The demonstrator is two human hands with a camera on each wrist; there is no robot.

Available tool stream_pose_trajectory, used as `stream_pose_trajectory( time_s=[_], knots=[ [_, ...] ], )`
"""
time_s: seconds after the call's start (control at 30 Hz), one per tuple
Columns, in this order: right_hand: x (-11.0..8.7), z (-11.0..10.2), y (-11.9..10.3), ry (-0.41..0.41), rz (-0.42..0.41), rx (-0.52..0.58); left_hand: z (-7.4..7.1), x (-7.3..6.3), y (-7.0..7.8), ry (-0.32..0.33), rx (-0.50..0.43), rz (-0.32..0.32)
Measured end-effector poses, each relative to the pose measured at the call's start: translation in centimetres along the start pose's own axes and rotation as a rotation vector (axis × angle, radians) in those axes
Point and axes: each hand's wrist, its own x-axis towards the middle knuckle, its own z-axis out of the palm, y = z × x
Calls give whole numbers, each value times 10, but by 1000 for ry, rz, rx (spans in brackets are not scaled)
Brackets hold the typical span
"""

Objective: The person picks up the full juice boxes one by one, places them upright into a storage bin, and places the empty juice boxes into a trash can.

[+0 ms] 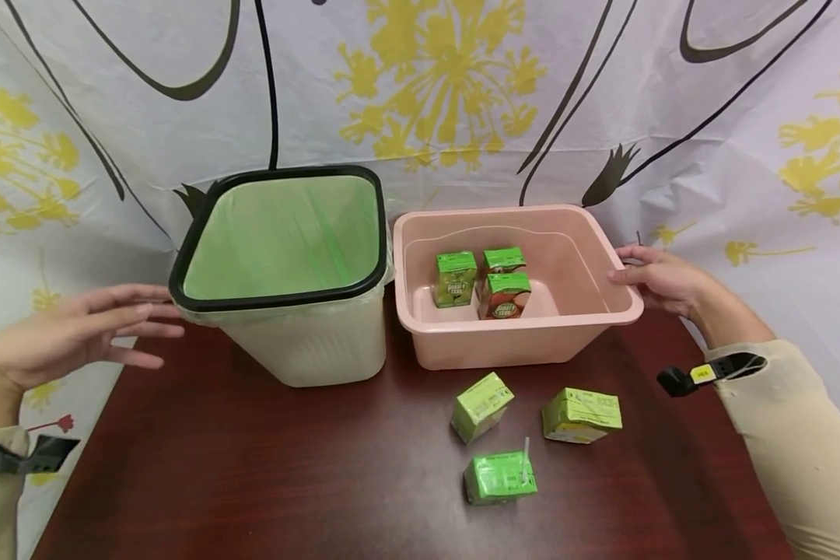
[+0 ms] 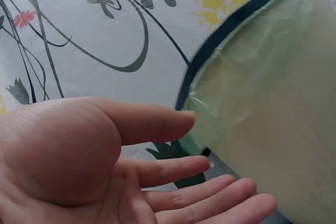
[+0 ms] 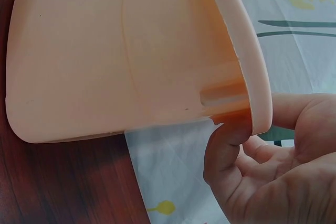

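At the right end of a pink plastic basin (image 1: 490,342), my right hand (image 1: 661,281) grips the rim; the right wrist view shows fingers curled under the rim (image 3: 255,77). Inside the basin stand a green juice box (image 1: 456,280) and two red-and-green juice boxes (image 1: 507,295), one partly hidden behind the other. My left hand (image 1: 84,330) is beside a white bin (image 1: 308,342) with a black rim and a green liner bag (image 1: 280,233). Its fingers are spread and hold nothing; whether the fingertips touch the bin is hard to tell.
In front of the basin on the dark wooden table (image 1: 287,474) lie a light green box (image 1: 483,407), a yellow-green box (image 1: 581,416) and a bright green box (image 1: 500,477) with a straw. A patterned cloth (image 1: 448,85) hangs behind.
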Motion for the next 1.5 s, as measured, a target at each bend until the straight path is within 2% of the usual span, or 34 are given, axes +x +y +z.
stream_pose_trajectory(
  time_s=[0.07, 0.2, 0.33, 0.37, 0.47, 0.57, 0.67, 0.8, 0.93, 1.03, 1.27, 1.37, 1.5],
  knots=[
    [0, -1, 1, 1, 1, 3, -5, 4, 9, -11, -73, 17],
    [-1, -5, 5, 10, -3, 0, -14, 16, 31, -14, -101, 20],
    [-4, -7, 6, 15, -8, 3, -18, 31, 53, 139, 15, -40],
    [-4, -7, 6, 15, -9, 8, -18, 35, 58, 188, 60, -70],
    [-5, -8, 6, 17, -13, 19, -16, 47, 72, 263, 200, -163],
    [-5, -9, 5, 19, -14, 22, -12, 59, 83, 259, 343, -263],
    [-4, -9, 4, 17, -15, 25, -7, 68, 91, 202, 379, -310],
    [-4, -8, 4, 16, -19, 25, -2, 76, 95, 168, 400, -325],
    [-2, -7, 5, 8, -20, 15, 4, 81, 94, 193, 448, -345],
    [-2, -6, 5, 4, -21, 11, 7, 82, 92, 214, 450, -361],
    [-1, -5, 5, -5, -24, 6, 5, 83, 83, 264, 385, -356],
    [0, -4, 5, -4, -25, 7, 0, 83, 79, 255, 334, -328],
    [1, -1, 4, 7, -23, -43, -4, 81, 73, 242, 272, -292]
  ],
)
